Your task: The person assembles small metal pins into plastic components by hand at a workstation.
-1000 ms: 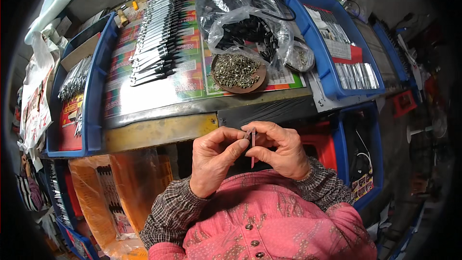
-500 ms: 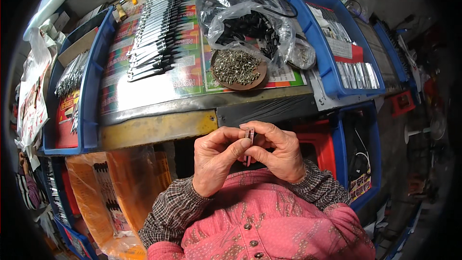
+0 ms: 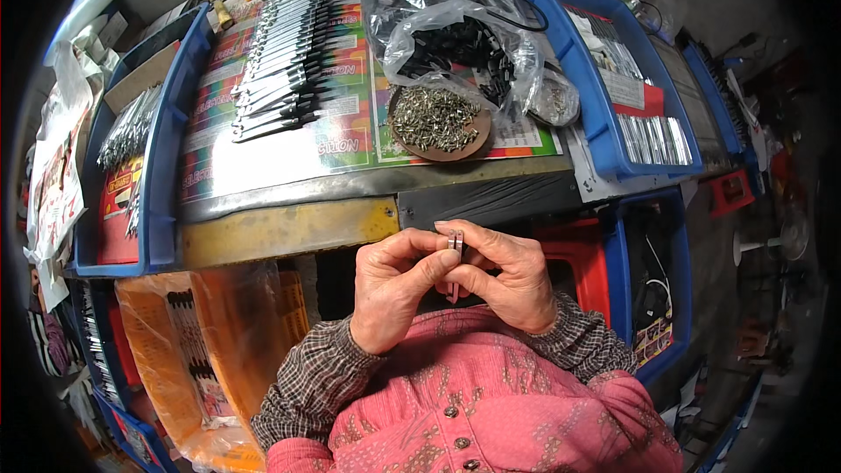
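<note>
Centre frame, below the bench edge: left hand (image 3: 394,293) & right hand (image 3: 508,285) fingertips pinched shut on small metal part (image 3: 455,243); round dish of screws (image 3: 438,123) upper centre.

Pink floral vest (image 3: 491,412), brown checked sleeves (image 3: 320,377), blue trays (image 3: 162,166), orange bag (image 3: 201,342), silver screws (image 3: 435,114)

I see clear plastic bag (image 3: 460,39) of black parts at bench back; orange bag (image 3: 206,342) lower left; red-white printed sheets (image 3: 53,201) far left.
</note>
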### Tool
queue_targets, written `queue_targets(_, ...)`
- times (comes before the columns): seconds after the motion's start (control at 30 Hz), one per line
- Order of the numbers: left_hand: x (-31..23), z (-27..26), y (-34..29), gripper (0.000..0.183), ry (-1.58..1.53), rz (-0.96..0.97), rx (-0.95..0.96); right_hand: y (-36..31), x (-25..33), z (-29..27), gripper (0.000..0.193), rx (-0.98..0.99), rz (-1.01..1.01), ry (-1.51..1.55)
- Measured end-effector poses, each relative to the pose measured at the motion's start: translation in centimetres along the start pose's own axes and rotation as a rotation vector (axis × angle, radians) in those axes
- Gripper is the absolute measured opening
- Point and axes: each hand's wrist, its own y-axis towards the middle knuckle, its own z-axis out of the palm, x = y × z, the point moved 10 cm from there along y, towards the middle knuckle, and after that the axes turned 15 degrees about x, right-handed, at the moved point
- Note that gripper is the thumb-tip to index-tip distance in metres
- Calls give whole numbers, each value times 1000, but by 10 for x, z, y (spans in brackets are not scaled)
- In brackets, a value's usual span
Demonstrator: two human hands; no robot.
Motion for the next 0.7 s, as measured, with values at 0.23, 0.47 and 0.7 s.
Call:
queue_targets(0.23,4,0,2,9,-98,7,20,2,3,1,47,16,-13,-53)
queue_targets(0.47,2,2,3,7,-83,14,27,3,4,0,47,25,-13,-88)
queue_targets(0.7,6,-2,2,8,-119,-4,-2,6,3,1,47,30,-7,-76)
